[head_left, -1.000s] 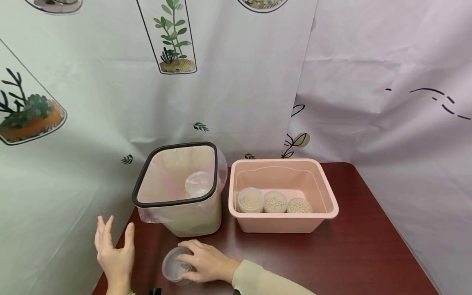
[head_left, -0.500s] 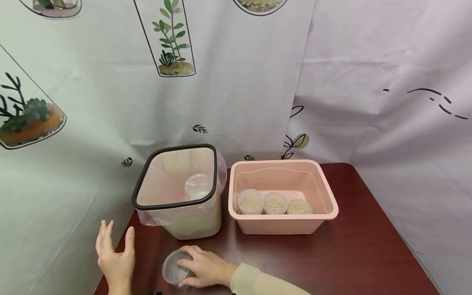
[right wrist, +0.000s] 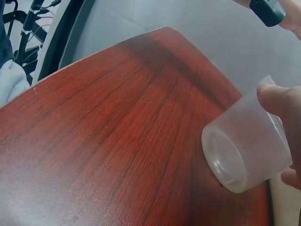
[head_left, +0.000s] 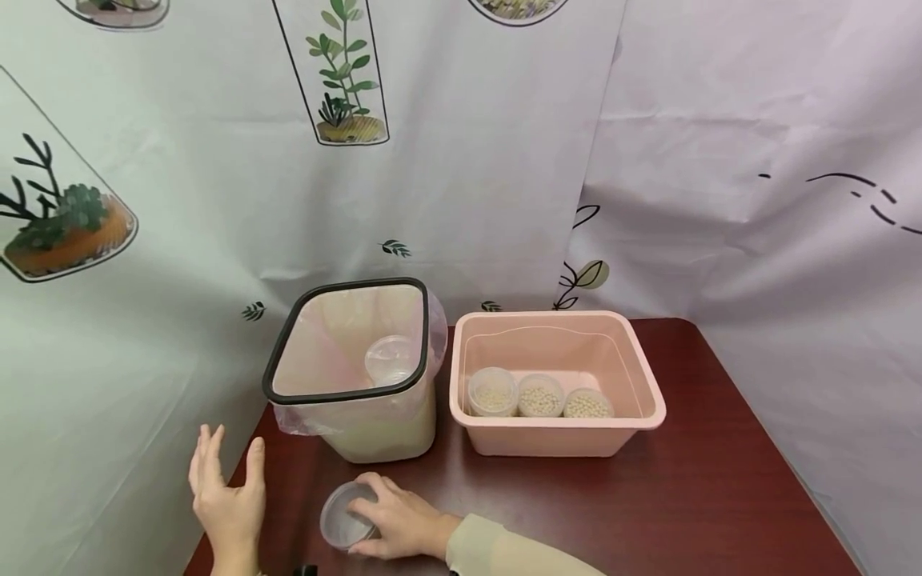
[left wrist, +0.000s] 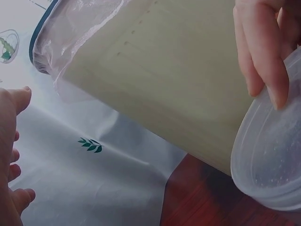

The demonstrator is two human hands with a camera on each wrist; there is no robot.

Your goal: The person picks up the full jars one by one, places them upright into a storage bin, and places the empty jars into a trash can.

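Note:
My right hand [head_left: 369,517] grips an empty clear plastic cup [head_left: 344,522] lying tilted on the dark red table [head_left: 648,512], just in front of the bin. The right wrist view shows the cup [right wrist: 244,153] from its base, with my thumb [right wrist: 281,101] on its side. In the left wrist view the cup [left wrist: 273,160] has fingertips [left wrist: 263,56] of the right hand over its rim. My left hand [head_left: 229,472] hovers open to the left of the cup, fingers straight, holding nothing. A cream bin [head_left: 403,436] lined with a thin bag has another clear cup [head_left: 389,358] inside.
A pink tub [head_left: 648,404] right of the bin holds three small cups of pale beans [head_left: 540,396]. Printed curtains [head_left: 180,240] hang close behind and to the left. The table's left edge lies near my left hand.
My left hand has sunk slightly. The right hand keeps its hold on the cup at nearly the same spot.

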